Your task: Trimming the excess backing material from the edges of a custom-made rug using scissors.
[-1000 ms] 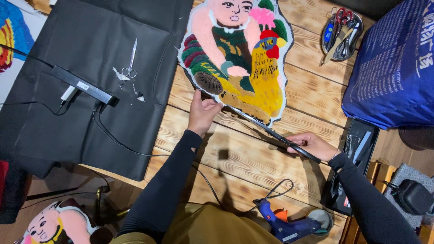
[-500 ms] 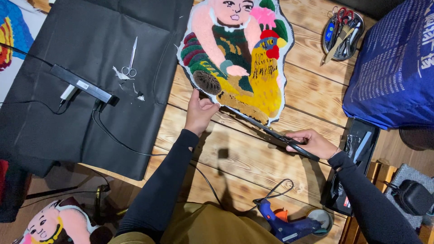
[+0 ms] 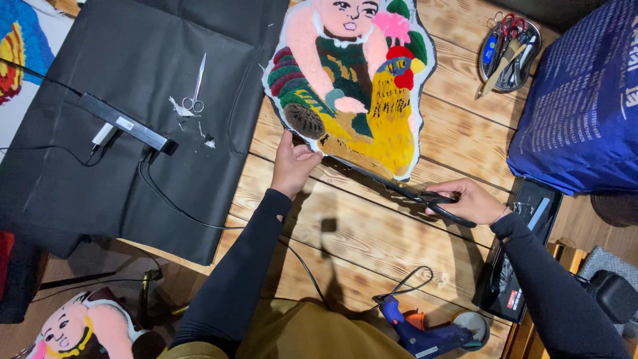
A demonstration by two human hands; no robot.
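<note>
Now, far off to the left of my left hand (image 3: 294, 163) I see a black cloth (image 3: 133, 119) with small silver scissors (image 3: 197, 90) and a long black power strip (image 3: 125, 122) lying on it. My left hand is closed on the bottom edge of the rug (image 3: 352, 80), thumb on top, lifting that edge a little off the wooden table (image 3: 372, 233). The rug shows a child hugging a yellow rooster, and it lies just above both hands. My right hand (image 3: 465, 201) is wrapped tight around the handles of big black shears (image 3: 405, 189). The long blades point from that hand toward my left hand, right along the rug's lower edge.

I think the blades could bite into the yellow part if my left hand lets the edge droop. They could also nick my left fingers, since the tips point that way. Below my right hand sits a blue glue gun (image 3: 419, 332), and its cord (image 3: 405, 286) could snag my sleeve. Up past my right hand is a metal dish (image 3: 508, 46) of tools.
</note>
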